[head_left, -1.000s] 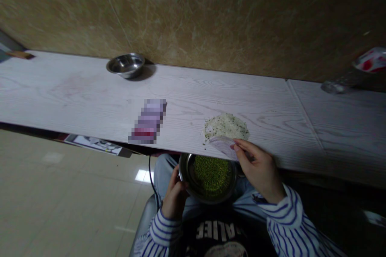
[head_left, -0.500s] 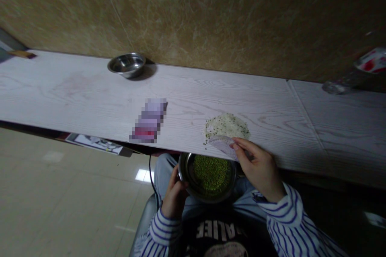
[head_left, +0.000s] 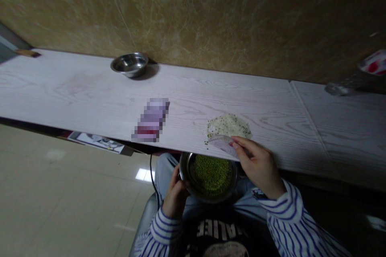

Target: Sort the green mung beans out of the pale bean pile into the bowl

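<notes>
The person's left hand (head_left: 176,196) is gripping the rim of 1 metal bowl (head_left: 184,168) held over the lap, and green grains (head_left: 212,174) are covering part of its bottom. The right hand (head_left: 257,160) is pinching 1 thin, pale purple piece (head_left: 223,144) between thumb and fingers at the table's near edge. Just beyond that piece, a pile of white grains mixed with green ones (head_left: 230,125) is lying on the table (head_left: 187,104). To its left, 1 pixelated item (head_left: 151,120) is resting. Farther back, 1 smaller metal bowl (head_left: 130,65) is standing near the wall (head_left: 193,16), and 1 clear bottle (head_left: 346,85) is lying far right.
</notes>
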Demonstrator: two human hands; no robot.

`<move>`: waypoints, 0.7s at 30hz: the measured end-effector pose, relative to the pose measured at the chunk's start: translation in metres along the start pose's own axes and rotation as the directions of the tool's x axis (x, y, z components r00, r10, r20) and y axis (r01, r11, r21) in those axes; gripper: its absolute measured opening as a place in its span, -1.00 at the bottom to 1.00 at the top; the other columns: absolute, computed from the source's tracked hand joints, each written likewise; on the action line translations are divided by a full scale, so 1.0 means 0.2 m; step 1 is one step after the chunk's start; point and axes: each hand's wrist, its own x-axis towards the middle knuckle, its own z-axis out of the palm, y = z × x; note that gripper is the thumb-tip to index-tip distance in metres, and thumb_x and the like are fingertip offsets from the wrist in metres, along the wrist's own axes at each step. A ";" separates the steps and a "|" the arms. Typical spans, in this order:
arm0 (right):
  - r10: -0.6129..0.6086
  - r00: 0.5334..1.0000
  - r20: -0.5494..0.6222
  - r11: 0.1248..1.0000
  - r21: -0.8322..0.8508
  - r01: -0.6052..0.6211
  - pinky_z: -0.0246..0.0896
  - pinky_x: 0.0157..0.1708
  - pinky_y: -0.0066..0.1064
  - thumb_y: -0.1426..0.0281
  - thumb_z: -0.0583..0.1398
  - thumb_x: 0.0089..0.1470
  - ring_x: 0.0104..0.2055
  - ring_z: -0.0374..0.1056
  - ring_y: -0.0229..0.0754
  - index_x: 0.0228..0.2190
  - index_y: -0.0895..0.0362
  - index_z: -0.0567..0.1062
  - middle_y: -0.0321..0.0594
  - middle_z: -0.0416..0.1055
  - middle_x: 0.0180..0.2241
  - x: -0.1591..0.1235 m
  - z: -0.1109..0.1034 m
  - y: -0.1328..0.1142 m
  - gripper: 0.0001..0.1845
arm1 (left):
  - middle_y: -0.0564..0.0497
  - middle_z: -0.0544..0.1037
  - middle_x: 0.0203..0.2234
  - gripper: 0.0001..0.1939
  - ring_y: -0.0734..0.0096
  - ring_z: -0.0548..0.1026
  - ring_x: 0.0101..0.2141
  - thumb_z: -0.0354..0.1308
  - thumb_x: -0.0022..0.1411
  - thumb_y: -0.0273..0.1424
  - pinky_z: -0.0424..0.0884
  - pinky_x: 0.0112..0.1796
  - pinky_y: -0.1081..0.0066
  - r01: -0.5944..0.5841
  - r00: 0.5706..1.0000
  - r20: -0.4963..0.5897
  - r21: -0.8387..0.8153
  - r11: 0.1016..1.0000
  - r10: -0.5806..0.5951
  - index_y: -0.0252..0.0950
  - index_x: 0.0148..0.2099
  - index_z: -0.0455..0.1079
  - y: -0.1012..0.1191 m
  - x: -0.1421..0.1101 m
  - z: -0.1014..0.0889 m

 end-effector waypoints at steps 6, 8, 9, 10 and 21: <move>0.001 1.000 0.009 1.000 0.011 -0.001 0.55 -0.16 -0.25 0.39 0.19 0.24 -0.22 0.62 -0.05 -0.16 0.15 0.66 -0.08 0.68 -0.22 0.00 0.00 0.01 -0.75 | -0.02 0.61 -0.22 -0.37 0.23 0.48 -0.33 0.28 -0.05 -0.45 0.42 -0.37 0.34 0.020 0.999 -0.045 -0.046 0.999 -0.022 -0.14 0.14 0.47 -0.01 0.00 0.02; 0.002 1.000 0.005 1.000 0.008 -0.002 0.56 -0.17 -0.24 0.39 0.19 0.24 -0.22 0.62 -0.05 -0.16 0.14 0.66 -0.09 0.68 -0.22 0.00 0.00 0.01 -0.75 | -0.02 0.60 -0.19 -0.36 0.25 0.48 -0.33 0.29 -0.06 -0.45 0.42 -0.38 0.35 0.027 0.998 -0.059 -0.050 0.998 -0.030 -0.13 0.15 0.46 -0.01 -0.01 0.02; -0.002 1.000 0.008 1.000 0.009 0.002 0.56 -0.17 -0.23 0.39 0.19 0.24 -0.22 0.62 -0.05 -0.16 0.14 0.66 -0.08 0.68 -0.21 0.00 0.00 0.01 -0.75 | -0.02 0.60 -0.19 -0.36 0.26 0.47 -0.33 0.29 -0.06 -0.45 0.41 -0.39 0.37 0.026 0.998 -0.063 -0.052 0.998 -0.029 -0.13 0.14 0.47 -0.01 -0.01 0.02; -0.007 1.000 0.012 1.000 0.012 0.007 0.56 -0.17 -0.23 0.40 0.18 0.24 -0.22 0.62 -0.05 -0.16 0.14 0.66 -0.08 0.68 -0.21 0.00 0.00 0.01 -0.75 | -0.01 0.60 -0.20 -0.37 0.27 0.47 -0.34 0.29 -0.06 -0.45 0.39 -0.42 0.38 0.022 0.998 -0.063 -0.054 0.998 -0.025 -0.13 0.13 0.47 -0.01 -0.01 0.02; -0.018 0.999 0.045 0.999 0.030 0.017 0.56 -0.19 -0.23 0.40 0.18 0.25 -0.20 0.62 -0.05 -0.16 0.14 0.66 -0.08 0.68 -0.20 -0.01 0.00 -0.01 -0.76 | 0.00 0.60 -0.26 -0.47 0.22 0.47 -0.35 0.28 -0.03 -0.42 0.36 -0.40 0.34 0.002 1.000 -0.029 -0.034 0.999 -0.003 -0.11 0.07 0.52 0.00 -0.01 0.02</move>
